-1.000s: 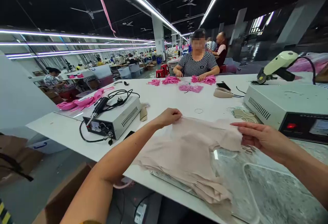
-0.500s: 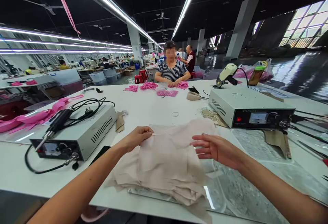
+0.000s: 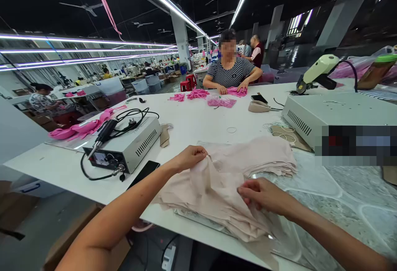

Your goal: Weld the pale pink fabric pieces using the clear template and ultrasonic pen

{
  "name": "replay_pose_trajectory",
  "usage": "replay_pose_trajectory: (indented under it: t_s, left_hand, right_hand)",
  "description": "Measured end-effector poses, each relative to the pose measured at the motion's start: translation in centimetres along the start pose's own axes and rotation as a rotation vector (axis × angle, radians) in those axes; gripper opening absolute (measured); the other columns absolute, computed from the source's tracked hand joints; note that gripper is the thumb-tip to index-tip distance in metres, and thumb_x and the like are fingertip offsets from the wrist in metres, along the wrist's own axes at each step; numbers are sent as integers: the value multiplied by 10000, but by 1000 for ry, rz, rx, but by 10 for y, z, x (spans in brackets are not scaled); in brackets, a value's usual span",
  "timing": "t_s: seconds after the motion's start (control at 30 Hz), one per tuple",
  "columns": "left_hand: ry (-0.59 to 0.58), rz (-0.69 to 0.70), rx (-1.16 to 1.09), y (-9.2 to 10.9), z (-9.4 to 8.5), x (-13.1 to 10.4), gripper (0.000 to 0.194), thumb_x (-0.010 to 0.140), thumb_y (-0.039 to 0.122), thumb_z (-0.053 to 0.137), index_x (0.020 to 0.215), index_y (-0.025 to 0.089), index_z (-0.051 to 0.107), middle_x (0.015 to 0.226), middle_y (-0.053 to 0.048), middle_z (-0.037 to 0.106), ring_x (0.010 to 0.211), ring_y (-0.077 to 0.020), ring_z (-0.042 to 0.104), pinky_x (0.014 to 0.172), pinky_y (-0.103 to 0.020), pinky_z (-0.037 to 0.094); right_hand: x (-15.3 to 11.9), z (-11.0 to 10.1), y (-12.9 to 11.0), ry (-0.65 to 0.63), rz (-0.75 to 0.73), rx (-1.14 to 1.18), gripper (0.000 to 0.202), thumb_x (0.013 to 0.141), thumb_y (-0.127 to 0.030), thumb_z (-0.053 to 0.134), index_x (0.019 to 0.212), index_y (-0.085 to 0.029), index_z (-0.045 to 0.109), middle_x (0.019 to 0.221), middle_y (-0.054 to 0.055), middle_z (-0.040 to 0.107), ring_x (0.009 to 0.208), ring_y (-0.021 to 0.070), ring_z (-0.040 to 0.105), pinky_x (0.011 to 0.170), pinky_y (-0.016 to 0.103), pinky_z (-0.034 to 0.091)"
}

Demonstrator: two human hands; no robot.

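A stack of pale pink fabric pieces (image 3: 257, 157) lies on the white table (image 3: 198, 124) in front of me. My left hand (image 3: 187, 158) pinches the top piece at its far left edge and lifts it slightly. My right hand (image 3: 263, 194) grips the same piece nearer to me, so the cloth bunches up between the two hands. The pile's near part hangs over the table's front edge.
A grey control box (image 3: 124, 147) with a cabled hand tool stands at the left, a dark phone (image 3: 144, 171) beside it. A larger grey box (image 3: 338, 118) stands at the right. Across the table a person in a striped shirt (image 3: 231, 74) handles pink pieces (image 3: 198, 94).
My right hand has come down from the pile's far right edge to grip the cloth near me. The top piece is now lifted and bunched. The camera view has swung about.
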State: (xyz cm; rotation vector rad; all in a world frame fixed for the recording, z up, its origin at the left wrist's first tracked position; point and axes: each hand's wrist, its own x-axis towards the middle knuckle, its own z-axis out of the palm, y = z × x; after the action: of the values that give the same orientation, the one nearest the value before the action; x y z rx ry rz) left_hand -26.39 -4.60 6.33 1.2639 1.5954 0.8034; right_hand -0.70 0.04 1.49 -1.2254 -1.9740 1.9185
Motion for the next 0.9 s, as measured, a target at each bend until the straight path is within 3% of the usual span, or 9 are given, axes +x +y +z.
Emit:
replay_pose_trajectory:
  t_s: [0.07, 0.13, 0.27, 0.43, 0.53, 0.67, 0.73, 0.8, 0.9]
  left_hand:
    - [-2, 23, 13, 3, 0, 0, 251, 707, 361, 588, 833, 145, 606, 752, -2, 588, 676, -111, 510, 575, -210, 369]
    - [0, 45, 16, 7, -2, 1, 242, 709, 355, 578, 825, 143, 599, 733, 1, 578, 665, -109, 505, 566, -209, 367]
    - [36, 110, -10, 13, -9, 6, 206, 715, 321, 568, 795, 132, 587, 709, 0, 566, 640, -97, 492, 556, -206, 372]
    - [122, 142, -9, 16, -14, 23, 136, 733, 243, 543, 763, 119, 591, 670, 5, 551, 605, -82, 464, 548, -206, 355]
    - [170, 188, 6, 20, -22, 32, 124, 753, 222, 527, 766, 118, 594, 667, 8, 546, 604, -79, 449, 573, -214, 356]
    - [107, 274, 30, 14, -38, 17, 199, 793, 279, 533, 873, 121, 625, 799, -31, 621, 715, -109, 522, 673, -232, 401]
    - [-21, 324, 108, -1, -43, -1, 224, 811, 308, 542, 905, 132, 642, 949, -69, 659, 853, -140, 565, 769, -241, 418]
    - [-147, 319, 242, -19, -44, -21, 223, 837, 314, 523, 925, 152, 649, 1083, -87, 654, 957, -162, 579, 826, -244, 421]
    - [-222, 329, 427, -43, -37, -46, 222, 863, 275, 481, 938, 173, 664, 1149, -92, 638, 984, -173, 593, 831, -246, 434]
  right_hand:
    - [0, 9, 1, -36, -13, -21, 203, 646, -288, 697, 787, -163, 623, 516, -41, 550, 436, 69, 428, 434, 209, 301]
    - [0, 11, 2, -41, -23, 33, 366, 609, -242, 690, 959, -164, 615, 542, -70, 503, 465, 73, 415, 452, 214, 302]
    - [-2, -10, 2, 107, -105, 174, 645, 600, -297, 704, 1215, -174, 554, 631, -71, 433, 585, 93, 445, 545, 224, 374]
    - [6, -55, -10, 242, -154, 134, 731, 552, -418, 757, 1225, -205, 568, 651, -55, 397, 599, 114, 456, 554, 240, 415]
    - [13, -67, -25, 379, -282, 10, 686, 561, -471, 728, 1190, -236, 589, 669, -19, 454, 613, 147, 487, 537, 263, 422]
    - [8, -53, -22, 611, -583, -394, 581, 695, -478, 609, 1236, -273, 550, 891, 60, 609, 814, 217, 578, 675, 318, 475]
    - [4, -36, -4, 565, -697, -560, 490, 774, -410, 550, 1246, -279, 533, 940, 64, 636, 837, 217, 601, 698, 325, 495]
    - [2, -18, 20, 450, -815, -651, 420, 831, -294, 500, 1250, -296, 518, 851, 36, 635, 761, 181, 611, 686, 302, 507]
    - [0, 2, 50, 365, -984, -711, 539, 839, -121, 443, 1331, -341, 416, 792, -2, 608, 724, 144, 605, 668, 263, 511]
